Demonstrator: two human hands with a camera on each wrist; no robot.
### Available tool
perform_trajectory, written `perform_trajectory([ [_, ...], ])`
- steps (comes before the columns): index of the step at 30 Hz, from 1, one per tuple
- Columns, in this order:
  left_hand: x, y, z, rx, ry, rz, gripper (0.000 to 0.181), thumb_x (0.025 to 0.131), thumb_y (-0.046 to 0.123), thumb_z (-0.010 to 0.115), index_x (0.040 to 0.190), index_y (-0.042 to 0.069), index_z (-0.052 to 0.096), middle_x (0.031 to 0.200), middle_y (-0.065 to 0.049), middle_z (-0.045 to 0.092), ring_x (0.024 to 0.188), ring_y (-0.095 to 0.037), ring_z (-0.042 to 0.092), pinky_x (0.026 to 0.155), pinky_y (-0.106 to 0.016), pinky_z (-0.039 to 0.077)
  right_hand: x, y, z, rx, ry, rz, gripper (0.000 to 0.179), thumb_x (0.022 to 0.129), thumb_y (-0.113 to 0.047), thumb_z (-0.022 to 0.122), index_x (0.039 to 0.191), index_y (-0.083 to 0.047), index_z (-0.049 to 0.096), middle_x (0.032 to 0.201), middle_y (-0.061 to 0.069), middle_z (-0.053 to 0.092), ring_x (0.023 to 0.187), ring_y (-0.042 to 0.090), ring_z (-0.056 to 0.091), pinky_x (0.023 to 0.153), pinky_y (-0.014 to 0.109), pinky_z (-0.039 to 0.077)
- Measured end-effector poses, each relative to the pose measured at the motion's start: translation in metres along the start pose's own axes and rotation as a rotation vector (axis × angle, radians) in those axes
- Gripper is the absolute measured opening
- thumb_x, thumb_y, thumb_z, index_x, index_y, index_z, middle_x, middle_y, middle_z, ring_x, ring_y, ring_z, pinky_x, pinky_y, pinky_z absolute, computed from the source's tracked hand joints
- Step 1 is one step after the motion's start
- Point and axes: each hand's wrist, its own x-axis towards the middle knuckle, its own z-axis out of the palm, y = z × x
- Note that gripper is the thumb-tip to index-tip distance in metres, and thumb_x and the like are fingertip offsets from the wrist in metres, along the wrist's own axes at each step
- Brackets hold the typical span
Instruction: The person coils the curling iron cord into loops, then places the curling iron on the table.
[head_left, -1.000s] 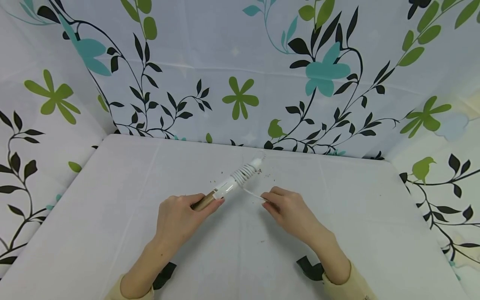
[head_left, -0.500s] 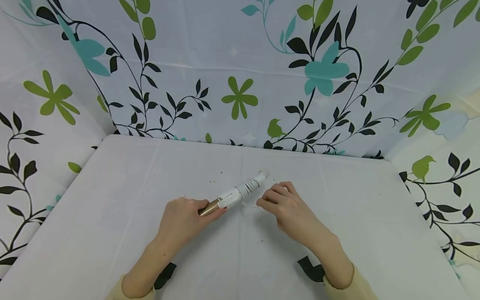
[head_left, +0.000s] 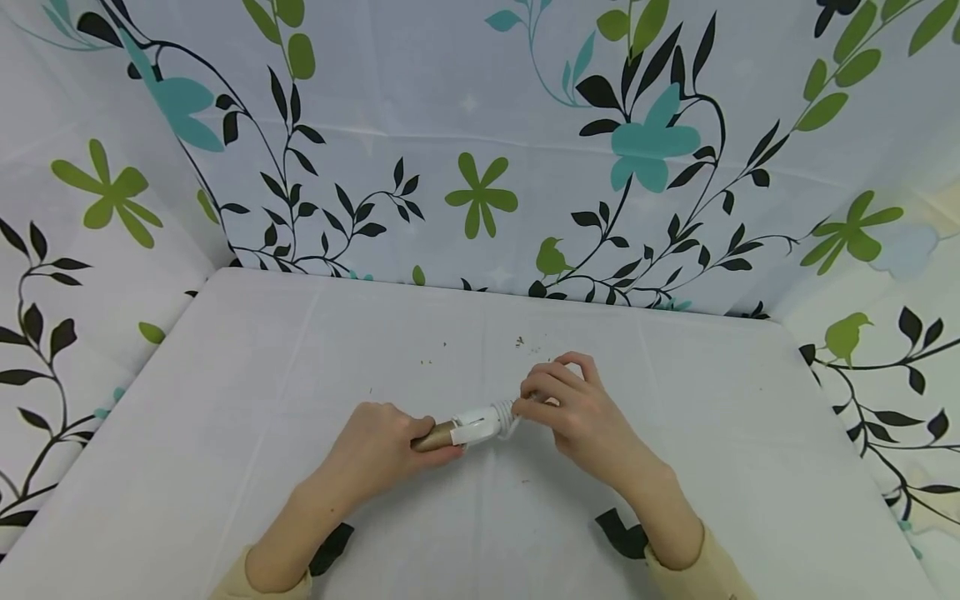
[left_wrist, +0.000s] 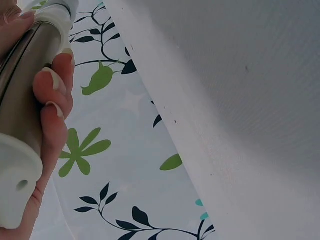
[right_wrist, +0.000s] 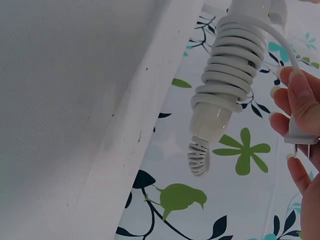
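Observation:
In the head view my left hand (head_left: 375, 450) grips a curling iron (head_left: 476, 426) by its gold-coloured barrel (head_left: 433, 438). In the left wrist view the fingers curl round the metallic barrel (left_wrist: 22, 95), whose white end cap (left_wrist: 17, 175) has a small hole. A white cord (right_wrist: 227, 65) is coiled in several turns round the white handle (right_wrist: 212, 120), with a ribbed cord sleeve (right_wrist: 197, 156) at its end. My right hand (head_left: 577, 417) pinches the cord's free end at the two-pin plug (right_wrist: 302, 138), beside the coils. From the head, that hand covers the handle's far end.
A white-covered table (head_left: 225, 417) lies under both hands. Small brown crumbs (head_left: 519, 342) are scattered near its middle. Patterned cloth (head_left: 420, 100) hangs behind and at both sides. Dark pieces (head_left: 624, 535) show by each wrist.
The curling iron has come down towards the person and tilted closer to level. My right hand, earlier out along the stretched cord, is now close against the coils.

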Motion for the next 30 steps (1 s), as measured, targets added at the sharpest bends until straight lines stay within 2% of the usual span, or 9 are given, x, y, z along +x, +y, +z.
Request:
perform_trajectory([
  [4,0.000,0.000,-0.001,-0.019,-0.026,0.038,0.057,0.077,0.051,0.083,0.056,0.023,0.037,0.052,0.016,0.017,0.048,0.002,0.012,0.048,-0.016,0.009,-0.001,0.003,0.001,0.050,0.022,0.000,0.035,0.076,0.013,0.076,0.093,-0.016,0.073,0.100,-0.002,0.065,0.103,0.019,0.060,0.100,0.048,0.038],
  [10,0.000,0.001,-0.004,-0.069,-0.043,0.115,0.049,0.073,0.053,0.084,0.057,0.024,0.049,0.047,0.016,0.030,0.045,0.005,0.016,0.046,-0.014,0.011,-0.002,0.007,0.003,0.132,0.003,0.024,0.029,0.076,0.005,0.080,0.092,-0.018,0.075,0.100,-0.003,0.067,0.100,0.018,0.061,0.099,0.045,0.039],
  [15,0.000,0.002,-0.007,-0.146,-0.028,0.195,0.041,0.072,0.046,0.088,0.060,0.024,0.055,0.046,0.018,0.041,0.046,0.008,0.021,0.046,-0.010,0.016,-0.005,0.007,0.003,0.265,-0.064,0.086,0.021,0.076,-0.004,0.083,0.090,-0.017,0.078,0.101,-0.004,0.070,0.098,0.018,0.062,0.091,0.042,0.044],
  [18,0.000,0.005,-0.009,-0.212,-0.050,0.219,0.034,0.073,0.040,0.088,0.063,0.024,0.059,0.047,0.018,0.043,0.047,0.010,0.021,0.047,-0.008,0.017,-0.007,0.006,0.002,0.387,-0.154,0.127,0.020,0.078,-0.004,0.082,0.091,-0.019,0.078,0.107,-0.003,0.069,0.102,0.018,0.060,0.090,0.041,0.047],
  [21,0.001,0.007,-0.011,-0.293,-0.087,0.211,0.029,0.075,0.037,0.087,0.064,0.025,0.063,0.048,0.019,0.042,0.048,0.012,0.020,0.046,-0.007,0.018,-0.008,0.009,-0.001,0.532,-0.258,0.155,0.018,0.082,-0.007,0.079,0.095,-0.019,0.078,0.110,-0.003,0.068,0.102,0.016,0.059,0.089,0.037,0.050],
  [25,0.001,0.009,-0.015,-0.468,-0.133,0.170,0.022,0.077,0.033,0.086,0.068,0.024,0.068,0.050,0.019,0.043,0.048,0.015,0.022,0.044,-0.006,0.022,-0.010,0.018,-0.006,0.832,-0.372,0.189,0.018,0.088,-0.012,0.073,0.106,-0.013,0.076,0.111,0.001,0.069,0.098,0.014,0.062,0.086,0.030,0.053],
  [27,0.001,0.010,-0.018,-0.559,-0.153,0.152,0.018,0.078,0.031,0.086,0.072,0.023,0.071,0.053,0.019,0.048,0.049,0.016,0.025,0.044,-0.006,0.026,-0.012,0.024,-0.008,0.985,-0.423,0.217,0.021,0.089,-0.014,0.072,0.110,-0.013,0.075,0.111,0.002,0.070,0.099,0.015,0.064,0.088,0.031,0.053],
  [30,0.001,0.011,-0.021,-0.657,-0.173,0.139,0.015,0.078,0.030,0.086,0.076,0.020,0.075,0.057,0.018,0.058,0.049,0.018,0.032,0.044,-0.006,0.032,-0.016,0.032,-0.010,1.148,-0.463,0.239,0.020,0.090,-0.010,0.072,0.110,-0.013,0.075,0.110,0.004,0.071,0.100,0.018,0.066,0.089,0.033,0.053],
])
